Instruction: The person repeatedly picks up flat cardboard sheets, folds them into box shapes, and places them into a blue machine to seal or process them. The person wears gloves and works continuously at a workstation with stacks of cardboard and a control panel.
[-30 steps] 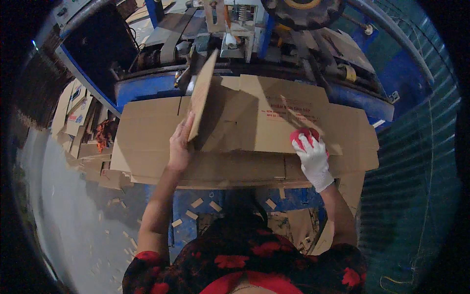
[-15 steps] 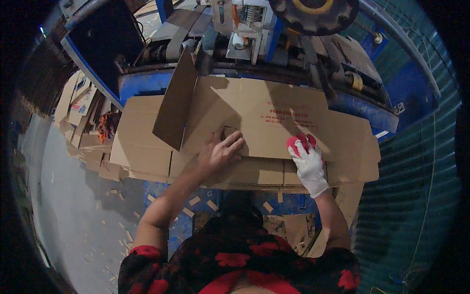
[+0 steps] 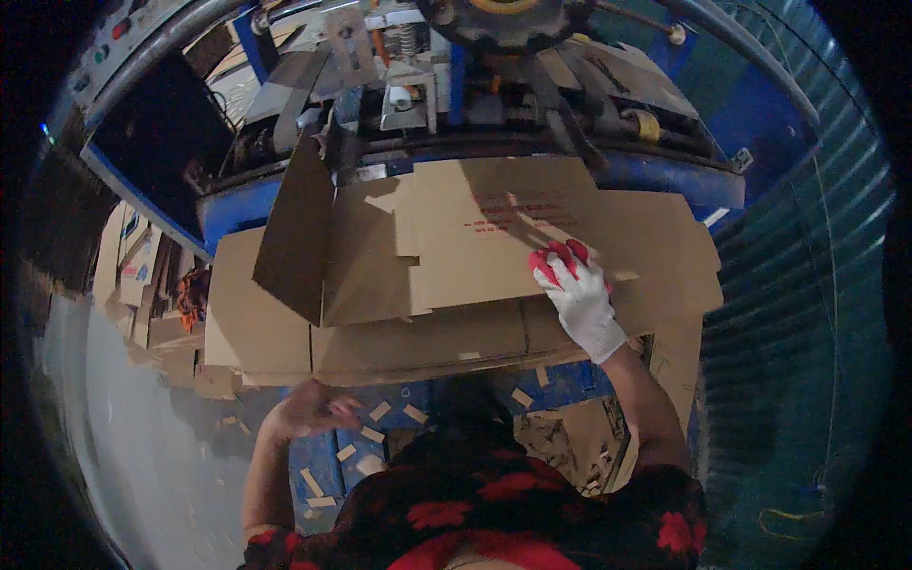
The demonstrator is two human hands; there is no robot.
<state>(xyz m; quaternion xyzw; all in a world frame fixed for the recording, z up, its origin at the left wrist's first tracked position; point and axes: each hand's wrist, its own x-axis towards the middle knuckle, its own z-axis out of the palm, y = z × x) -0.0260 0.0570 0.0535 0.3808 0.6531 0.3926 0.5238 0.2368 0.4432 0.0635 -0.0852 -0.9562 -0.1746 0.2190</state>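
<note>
A printed brown cardboard sheet (image 3: 456, 256) lies on top of other flat cardboard (image 3: 655, 242), its left flap (image 3: 294, 237) standing up. My right hand (image 3: 578, 294), in a white glove with red fingers, is closed on the sheet's near edge, right of the middle. A narrow slot and a small notch show in the sheet left of the print. My bare left hand (image 3: 318, 408) is off the cardboard, near the stack's front left edge. It is blurred, but its fingers look apart with nothing visible in them. A pale cardboard scrap (image 3: 370, 464) shows just below it.
A blue machine (image 3: 237, 209) with rollers, metal parts and a dark round wheel (image 3: 513, 24) stands behind the cardboard. More cardboard pieces (image 3: 142, 275) are piled at left, beside an orange bundle (image 3: 193, 296). Small scraps (image 3: 380, 410) litter the low blue surface. A corrugated wall (image 3: 788, 313) is at right.
My left hand has come off the sheet and moved down and left, uncovering the slot. My right hand stays on the sheet. The whole view has shifted slightly.
</note>
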